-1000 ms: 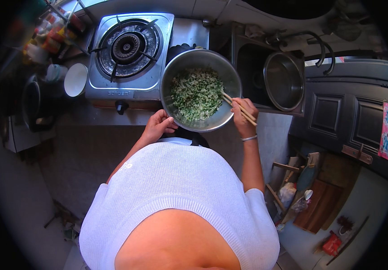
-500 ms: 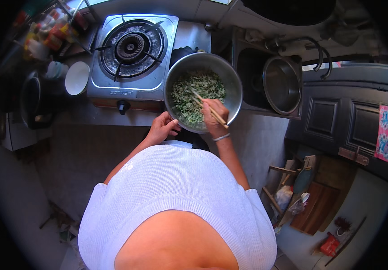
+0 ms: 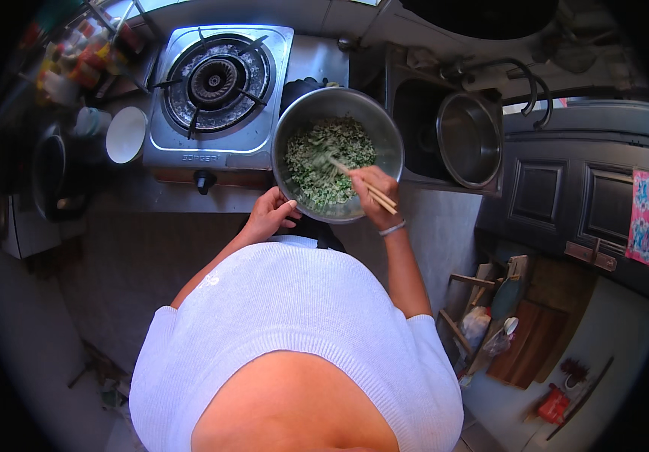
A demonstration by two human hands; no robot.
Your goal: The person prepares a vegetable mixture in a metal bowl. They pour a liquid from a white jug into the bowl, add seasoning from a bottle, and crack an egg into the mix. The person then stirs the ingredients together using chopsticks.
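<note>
A deep steel bowl (image 3: 390, 143) stands at the counter's front edge, right of the gas stove. Inside it lies a chopped green and pale mixture (image 3: 323, 175), with loose bits blurred near the chopsticks' tips. My right hand (image 3: 375, 194) is closed round a pair of wooden chopsticks (image 3: 381, 199), whose far ends reach into the mixture. At the near left rim, my left hand (image 3: 270, 215) grips the bowl, thumb at the edge; its other fingers curl partly out of sight beneath.
A single-burner gas stove (image 3: 215, 154) sits left of the bowl. Further left are a white bowl (image 3: 126, 135) and a dark pot (image 3: 51, 167). On the right, a metal basin (image 3: 469, 142) rests in the sink (image 3: 415, 169) below a curved faucet (image 3: 529, 83). Dark cabinet doors (image 3: 541, 188) stand beyond.
My right hand has shifted a little right and nearer to me with the chopsticks, and the mixture around their tips has been stirred. The left hand keeps its place on the rim.
</note>
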